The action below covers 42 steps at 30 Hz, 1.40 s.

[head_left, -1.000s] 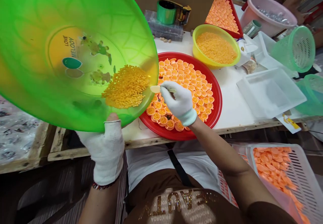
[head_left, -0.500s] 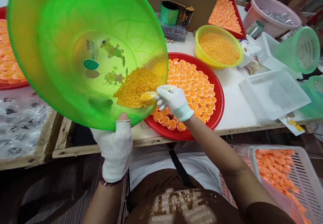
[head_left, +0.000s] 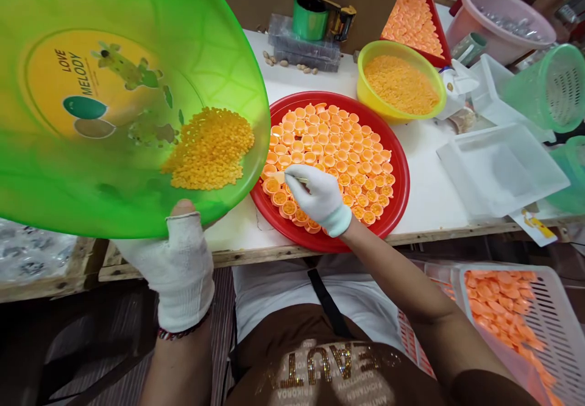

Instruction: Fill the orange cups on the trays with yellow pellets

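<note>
My left hand (head_left: pixel 183 266), in a white glove with the thumb tip bare, grips the lower rim of a large green plastic basin (head_left: pixel 219 34). The basin is tilted, and a heap of yellow pellets (head_left: pixel 212 150) lies at its right side. My gloved right hand (head_left: pixel 320 195) pinches a small pale spoon (head_left: pixel 276 177) over the left part of a round red tray (head_left: pixel 402 192). Small orange cups (head_left: pixel 340 131) fill the tray. Those toward the front hold yellow pellets; many farther back look unfilled. What the spoon carries is too blurred to tell.
A yellow bowl (head_left: pixel 365 92) of yellow pellets stands behind the tray. Rightward are a translucent bin (head_left: pixel 507 174), a green basket (head_left: pixel 543 89) and a pink tub (head_left: pixel 466 19). A tape roll (head_left: pixel 311 19) sits at the back. Below right, a crate (head_left: pixel 555 296) holds orange pieces.
My left hand has moved the green basin leftward, uncovering more of the red tray. My right hand has brought the spoon out of the pellet heap to above the orange cups.
</note>
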Motion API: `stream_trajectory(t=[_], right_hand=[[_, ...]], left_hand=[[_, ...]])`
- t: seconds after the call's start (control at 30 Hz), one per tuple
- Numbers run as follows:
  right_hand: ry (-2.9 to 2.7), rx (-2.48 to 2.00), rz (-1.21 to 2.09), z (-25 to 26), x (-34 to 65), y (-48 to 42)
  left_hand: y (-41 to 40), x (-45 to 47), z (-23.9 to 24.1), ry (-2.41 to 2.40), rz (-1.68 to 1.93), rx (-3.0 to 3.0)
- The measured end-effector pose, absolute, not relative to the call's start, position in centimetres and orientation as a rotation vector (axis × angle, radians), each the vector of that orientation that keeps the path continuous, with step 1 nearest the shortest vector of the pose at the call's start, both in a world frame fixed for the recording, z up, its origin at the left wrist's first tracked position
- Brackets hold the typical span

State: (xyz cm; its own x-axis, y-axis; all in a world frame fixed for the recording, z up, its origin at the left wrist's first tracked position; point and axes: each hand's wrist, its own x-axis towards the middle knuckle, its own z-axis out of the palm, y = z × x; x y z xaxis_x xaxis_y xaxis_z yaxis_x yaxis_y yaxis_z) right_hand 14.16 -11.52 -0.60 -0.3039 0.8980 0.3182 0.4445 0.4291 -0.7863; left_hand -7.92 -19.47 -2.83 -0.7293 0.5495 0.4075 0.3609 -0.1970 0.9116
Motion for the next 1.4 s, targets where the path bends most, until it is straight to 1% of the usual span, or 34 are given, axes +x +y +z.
stream_trajectory(t=[0.07,0.23,0.3,0.47,0.53,0.63,0.77,0.9,1.0,1.1,1.17,1.27,1.4], right_hand=[[-1.856,-1.165,0.735,0.1,14.2,-11.4],[-1.738,-1.253,0.856,2.0,12.9,-10.0],[-1.701,-1.292,0.980,2.3,11.7,-9.4],[-1.376,-1.355,1.527,2.4,9.5,-8.8],[-1.263,-1.324,1.620,2.3,9.5,-8.7],[-1.156,-1.243,1.663,2.4,10.6,-8.5],[-1.118,-1.255,1.607,2.7,12.6,-8.1],[-1.258,-1.360,1.403,1.8,13.4,-7.9],[-1.525,-1.374,1.162,0.5,13.3,-7.9],[-1.866,-1.227,0.841,-0.3,13.2,-8.1],[-1.972,-1.128,0.694,-0.1,13.2,-8.4],[-1.915,-1.125,0.667,1.0,13.2,-8.6],[-1.799,-1.226,0.791,2.3,12.2,-8.2]], left_hand=[[-19.6,-7.5,-2.6,1.858,2.047,1.127],[-19.7,-5.9,-2.2,1.806,2.033,1.159],[-19.6,-5.0,-1.8,1.787,2.015,1.152],[-19.6,-3.3,-0.8,1.793,1.944,1.026],[-19.6,-3.3,-0.5,1.811,1.920,1.000],[-19.5,-4.0,-0.6,1.835,1.946,1.032],[-19.3,-6.0,-1.4,1.816,2.018,1.054],[-19.2,-7.6,-2.1,1.914,2.073,0.967],[-19.2,-8.0,-1.9,1.988,2.086,0.844],[-19.2,-7.9,-1.5,1.994,2.093,0.844],[-19.2,-7.8,-1.6,1.979,2.094,0.881],[-19.2,-7.4,-1.8,1.910,2.085,1.007],[-19.1,-5.9,-1.6,1.874,2.049,1.097]])
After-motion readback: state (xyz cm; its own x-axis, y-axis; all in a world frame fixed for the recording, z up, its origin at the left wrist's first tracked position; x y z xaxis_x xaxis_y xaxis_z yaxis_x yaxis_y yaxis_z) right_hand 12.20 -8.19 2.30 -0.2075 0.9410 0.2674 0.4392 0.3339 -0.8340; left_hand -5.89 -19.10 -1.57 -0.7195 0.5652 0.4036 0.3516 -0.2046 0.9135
